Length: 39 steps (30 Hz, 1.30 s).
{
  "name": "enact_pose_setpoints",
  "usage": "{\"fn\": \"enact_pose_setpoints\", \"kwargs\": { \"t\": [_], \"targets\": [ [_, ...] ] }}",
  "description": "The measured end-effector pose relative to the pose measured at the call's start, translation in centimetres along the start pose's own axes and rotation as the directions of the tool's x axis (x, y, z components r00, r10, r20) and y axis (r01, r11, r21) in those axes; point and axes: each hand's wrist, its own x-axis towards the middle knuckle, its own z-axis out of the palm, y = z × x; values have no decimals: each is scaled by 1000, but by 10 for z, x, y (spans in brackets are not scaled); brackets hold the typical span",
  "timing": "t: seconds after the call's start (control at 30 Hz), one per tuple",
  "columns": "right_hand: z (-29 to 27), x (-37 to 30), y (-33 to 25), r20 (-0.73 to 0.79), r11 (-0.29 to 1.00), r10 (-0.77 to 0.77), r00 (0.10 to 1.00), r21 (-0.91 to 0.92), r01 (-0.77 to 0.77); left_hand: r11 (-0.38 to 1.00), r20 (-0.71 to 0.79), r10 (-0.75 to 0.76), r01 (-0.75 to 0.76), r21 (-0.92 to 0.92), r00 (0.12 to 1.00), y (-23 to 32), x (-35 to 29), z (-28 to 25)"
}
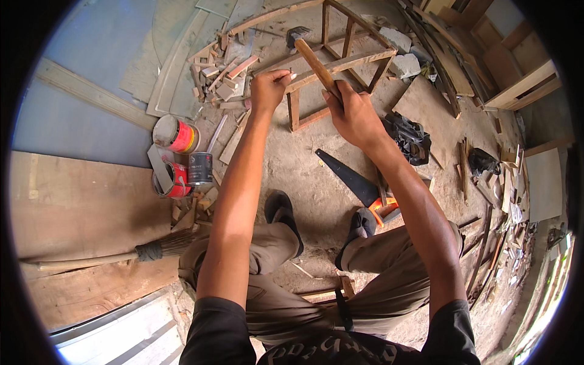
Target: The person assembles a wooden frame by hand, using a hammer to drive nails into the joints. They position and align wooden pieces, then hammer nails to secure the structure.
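My right hand [356, 115] is wrapped round the wooden handle of a hammer [316, 66], whose dark metal head points up and away from me. My left hand [267, 91] is closed in a pinch on a thin, dark nail [291, 70], only partly visible at the fingertips. Both hands are over the near side of a wooden frame [359, 59] made of narrow bars, which stands on the floor. The left fingertips are by the frame's near left corner; the hammer handle crosses in front of its top bar.
A handsaw [350, 176] with an orange handle lies near my right foot. Paint cans [176, 134] stand at left beside wood offcuts [225, 79]. A broom [158, 249] lies at lower left. Black plastic bags [409, 139], boards [423, 106] and scrap wood [505, 188] are on the right.
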Motion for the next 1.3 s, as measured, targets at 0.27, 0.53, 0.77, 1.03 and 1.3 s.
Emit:
{"fn": "enact_pose_setpoints", "kwargs": {
  "t": [0.27, 0.53, 0.77, 1.03, 1.3],
  "targets": [
    [-1, -2, -4, 10, 1000, -3, 1000, -26, 3, 1000, -5, 19, -19, -14, 1000, 7, -2, 1],
    [1, -1, 4, 9, 1000, -12, 1000, 2, 12, 999, -4, 29, -29, 24, 1000, 6, -4, -1],
    [3, -1, 6, 7, 999, -34, 999, -10, 34, 999, 7, 10, -9, -31, 1000, 10, -2, 1],
    [3, 0, 6, 24, 999, -11, 1000, -40, 12, 999, 6, 8, -8, -32, 1000, 6, -3, 0],
    [5, -3, 5, 7, 999, -48, 999, -25, 48, 1000, -3, 14, -14, 11, 1000, 6, -3, 1]
  ]
}}
